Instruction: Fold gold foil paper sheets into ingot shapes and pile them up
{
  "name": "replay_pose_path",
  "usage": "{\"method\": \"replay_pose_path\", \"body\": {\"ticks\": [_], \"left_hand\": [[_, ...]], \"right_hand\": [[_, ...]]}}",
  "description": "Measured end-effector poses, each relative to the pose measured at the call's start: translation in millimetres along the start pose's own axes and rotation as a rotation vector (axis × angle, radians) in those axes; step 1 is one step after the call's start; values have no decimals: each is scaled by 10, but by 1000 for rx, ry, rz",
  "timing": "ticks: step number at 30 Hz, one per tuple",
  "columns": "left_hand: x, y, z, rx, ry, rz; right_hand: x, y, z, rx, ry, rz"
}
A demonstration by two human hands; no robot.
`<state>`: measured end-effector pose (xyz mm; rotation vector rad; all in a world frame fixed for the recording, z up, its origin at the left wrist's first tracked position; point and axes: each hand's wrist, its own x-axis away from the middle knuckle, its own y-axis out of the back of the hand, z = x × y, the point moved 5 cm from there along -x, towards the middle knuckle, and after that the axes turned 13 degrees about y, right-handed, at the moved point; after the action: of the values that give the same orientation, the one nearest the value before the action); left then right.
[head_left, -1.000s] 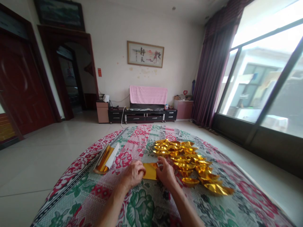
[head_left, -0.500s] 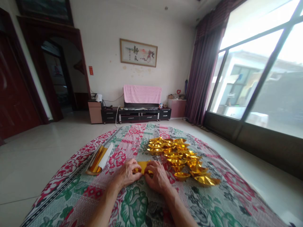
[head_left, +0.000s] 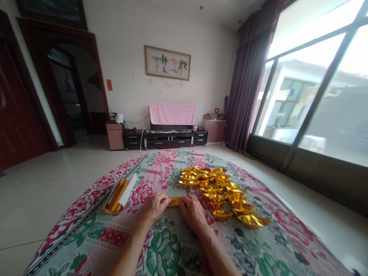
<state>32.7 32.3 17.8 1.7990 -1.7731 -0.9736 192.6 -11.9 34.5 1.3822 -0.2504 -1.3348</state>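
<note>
A narrow folded strip of gold foil paper [head_left: 174,202] spans the gap between my two hands, low over the flowered tablecloth. My left hand [head_left: 156,207] pinches its left end, fingers closed. At the right end, my right hand [head_left: 192,211] has its fingers closed on the strip, their tips partly hidden behind the knuckles. Just right of my right hand stand several folded gold paper ingots [head_left: 222,214], grouped in rows. To the left lies a curled stack of gold foil sheets [head_left: 118,195] with white backing.
The round table carries a red, green and grey floral cloth [head_left: 163,249]. Beyond it are a low black TV cabinet [head_left: 169,142] and a television under a pink cloth [head_left: 172,114]. Tall windows [head_left: 313,99] with a purple curtain [head_left: 244,92] line the right side.
The gold paper between my hands has become a narrower, flatter strip. My hands have moved slightly apart, toward its two ends.
</note>
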Motion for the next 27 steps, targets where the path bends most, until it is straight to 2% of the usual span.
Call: {"method": "replay_pose_path", "body": {"ticks": [11, 17, 27], "left_hand": [[-136, -17, -13, -248, 122, 17], [-127, -25, -33, -288, 93, -9], [-134, -44, -17, -311, 83, -80]], "right_hand": [[-19, -124, -174, 74, -257, 65], [-25, -129, -158, 131, -280, 110], [-26, -145, -160, 164, -288, 107]]}}
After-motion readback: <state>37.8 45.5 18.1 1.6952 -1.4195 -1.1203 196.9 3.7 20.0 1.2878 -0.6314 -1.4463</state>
